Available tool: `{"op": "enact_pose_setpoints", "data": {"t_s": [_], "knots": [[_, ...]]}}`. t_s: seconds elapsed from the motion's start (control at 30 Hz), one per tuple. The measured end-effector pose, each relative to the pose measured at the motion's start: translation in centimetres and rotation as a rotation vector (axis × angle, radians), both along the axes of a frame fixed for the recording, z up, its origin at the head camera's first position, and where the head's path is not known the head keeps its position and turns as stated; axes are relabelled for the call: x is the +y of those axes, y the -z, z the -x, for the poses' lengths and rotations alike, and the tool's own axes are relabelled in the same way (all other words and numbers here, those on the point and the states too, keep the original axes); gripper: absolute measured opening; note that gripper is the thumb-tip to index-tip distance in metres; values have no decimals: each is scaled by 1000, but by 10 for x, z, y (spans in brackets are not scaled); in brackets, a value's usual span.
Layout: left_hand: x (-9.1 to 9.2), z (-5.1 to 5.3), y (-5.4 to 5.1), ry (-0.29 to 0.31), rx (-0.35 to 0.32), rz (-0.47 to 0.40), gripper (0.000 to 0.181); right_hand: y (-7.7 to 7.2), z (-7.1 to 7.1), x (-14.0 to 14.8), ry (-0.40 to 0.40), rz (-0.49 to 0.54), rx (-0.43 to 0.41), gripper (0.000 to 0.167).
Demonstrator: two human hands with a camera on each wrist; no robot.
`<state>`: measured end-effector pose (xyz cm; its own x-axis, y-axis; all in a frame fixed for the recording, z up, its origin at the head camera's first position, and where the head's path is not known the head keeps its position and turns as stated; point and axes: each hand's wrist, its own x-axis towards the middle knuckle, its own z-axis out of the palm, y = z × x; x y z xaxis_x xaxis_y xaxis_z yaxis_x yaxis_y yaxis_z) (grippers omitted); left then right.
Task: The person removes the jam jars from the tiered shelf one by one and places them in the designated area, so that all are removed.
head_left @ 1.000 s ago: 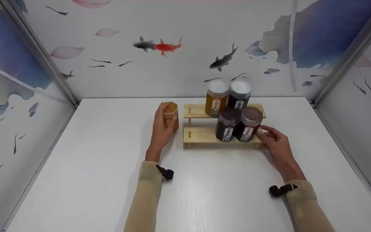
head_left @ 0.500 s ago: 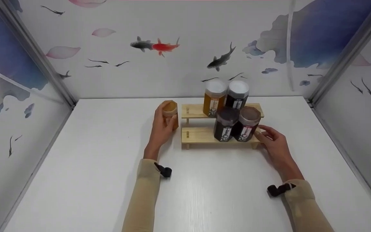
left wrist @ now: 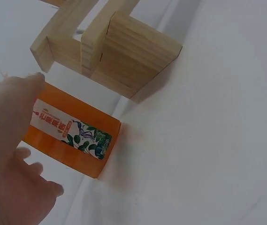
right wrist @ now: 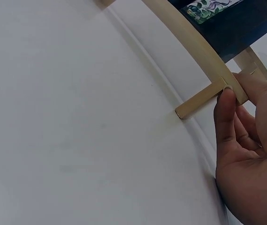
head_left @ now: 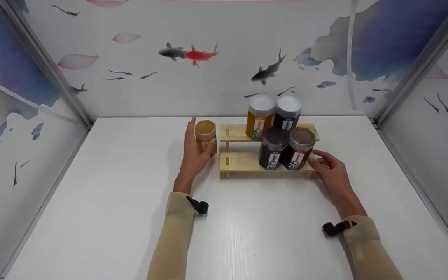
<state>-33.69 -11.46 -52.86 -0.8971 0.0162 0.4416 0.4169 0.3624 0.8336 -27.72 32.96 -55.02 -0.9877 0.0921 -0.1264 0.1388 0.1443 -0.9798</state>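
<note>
An orange jar (head_left: 205,131) with a label stands on the table just left of a two-tier wooden rack (head_left: 239,165). My left hand (head_left: 196,157) is beside this jar, its thumb along the front and its fingers straightened at the left. In the left wrist view the fingers are apart from the labelled orange jar (left wrist: 72,133); thumb contact is hard to tell. At the rack's right end, my right hand (head_left: 333,175) pinches the lower shelf. The right wrist view shows the thumb and fingers on the shelf's wooden end (right wrist: 234,89).
On the upper tier stand an amber jar (head_left: 259,120) and a dark jar (head_left: 288,112), both white-lidded. Two dark jars, one left (head_left: 273,149) and one right (head_left: 301,149), occupy the lower tier. Printed walls enclose the white table (head_left: 111,194).
The fingers of my left hand have loosened from the orange jar and straightened, uncovering its lid. My right hand keeps its hold on the rack. The view has shifted slightly.
</note>
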Motion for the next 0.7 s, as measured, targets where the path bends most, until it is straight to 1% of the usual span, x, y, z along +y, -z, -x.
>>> {"op": "enact_pose_setpoints", "data": {"t_s": [0.07,0.13,0.2,0.3,0.4,0.5,0.57,0.6,0.7], "knots": [[3,-5,-10,-55,1,7,95,0,0,-1,4,-14,0,62],[10,-10,-24,-103,29,13,94,0,0,-2,4,-45,9,63],[20,-17,-40,-116,92,22,86,0,0,-3,7,-57,13,62],[42,-28,-63,-95,193,50,62,-1,-1,-2,11,-71,14,62],[64,-42,-82,-23,279,71,42,-2,-2,-2,15,-64,3,63],[84,-54,-96,66,329,89,32,-1,0,-1,13,-66,-3,64],[97,-59,-100,128,335,104,29,-1,1,0,10,-83,-12,65],[103,-60,-101,147,331,122,28,-1,1,0,5,-92,-17,65],[118,-64,-101,188,277,186,32,-2,1,-1,-8,-110,-33,67]]}}
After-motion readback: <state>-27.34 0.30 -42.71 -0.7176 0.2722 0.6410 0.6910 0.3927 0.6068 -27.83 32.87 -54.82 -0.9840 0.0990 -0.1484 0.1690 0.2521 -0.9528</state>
